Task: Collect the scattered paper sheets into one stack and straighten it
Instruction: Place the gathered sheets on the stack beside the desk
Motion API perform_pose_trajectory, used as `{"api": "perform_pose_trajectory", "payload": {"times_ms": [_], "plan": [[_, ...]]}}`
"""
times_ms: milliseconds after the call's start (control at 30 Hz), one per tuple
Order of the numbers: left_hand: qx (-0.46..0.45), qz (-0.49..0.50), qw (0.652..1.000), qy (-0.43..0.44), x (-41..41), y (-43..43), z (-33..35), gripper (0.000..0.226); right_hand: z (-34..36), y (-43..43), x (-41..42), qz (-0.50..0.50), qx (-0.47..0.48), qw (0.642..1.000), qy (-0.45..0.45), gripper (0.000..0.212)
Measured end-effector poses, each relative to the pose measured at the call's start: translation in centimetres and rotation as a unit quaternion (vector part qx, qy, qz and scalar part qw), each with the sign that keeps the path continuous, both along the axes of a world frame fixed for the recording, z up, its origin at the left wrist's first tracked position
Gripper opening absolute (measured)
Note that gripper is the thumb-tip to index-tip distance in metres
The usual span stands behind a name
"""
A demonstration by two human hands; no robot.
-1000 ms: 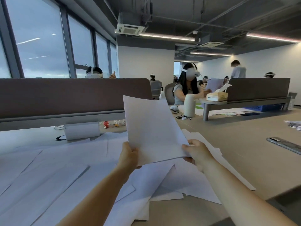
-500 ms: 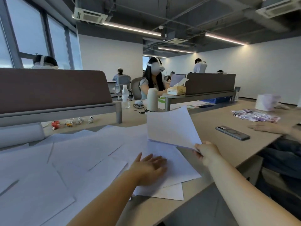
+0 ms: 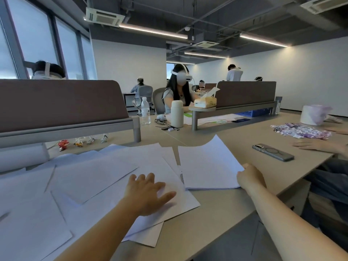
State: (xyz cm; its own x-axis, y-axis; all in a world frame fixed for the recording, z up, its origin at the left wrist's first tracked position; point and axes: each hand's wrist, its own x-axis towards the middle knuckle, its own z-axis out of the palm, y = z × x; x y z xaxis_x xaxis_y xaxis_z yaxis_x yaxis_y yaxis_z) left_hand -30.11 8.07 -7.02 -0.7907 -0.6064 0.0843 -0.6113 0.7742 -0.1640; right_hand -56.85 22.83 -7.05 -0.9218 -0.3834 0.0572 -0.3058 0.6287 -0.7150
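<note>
Loose white paper sheets (image 3: 90,178), overlapping, unaligned

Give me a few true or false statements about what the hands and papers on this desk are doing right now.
1. The right hand holds a small stack of sheets by its near right corner. True.
2. The left hand is lifted clear of the desk. False: it lies flat, fingers spread, on the loose sheets.
3. The phone lies on top of the papers. False: it lies on the bare desk, right of them.
4. All sheets are already in one stack. False: many are scattered to the left.
</note>
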Motion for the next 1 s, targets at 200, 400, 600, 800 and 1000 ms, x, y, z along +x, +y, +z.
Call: {"api": "perform_pose_trajectory", "payload": {"times_ms": [200, 400, 600, 800, 1000], "plan": [[0.047, -0.007, 0.998, 0.034, 0.6, -0.5, -0.9, 0.127, -0.6, -0.1, 0.6, -0.088, 0.160, 0.975, 0.124, 0.035], [0.102, 0.049, 0.985, 0.133, 3.2, -1.8, -0.7, 0.111, -0.3, -3.1, 2.8, -0.014, 0.091, 0.970, 0.226, 0.041], [0.103, 0.251, 0.957, 0.098, 11.8, -5.4, -0.5, 0.068, -0.8, -10.1, 11.7, 0.318, 0.042, 0.926, 0.199, 0.047], [0.163, 0.331, 0.928, 0.046, 17.6, -6.8, -2.0, 0.068, -1.7, -13.9, 16.2, 0.348, 0.243, 0.897, 0.124, 0.082], [0.205, 0.269, 0.937, 0.085, 18.9, -6.8, -0.4, 0.055, -0.6, -15.2, 18.8, 0.359, 0.117, 0.920, 0.105, 0.069]]}}
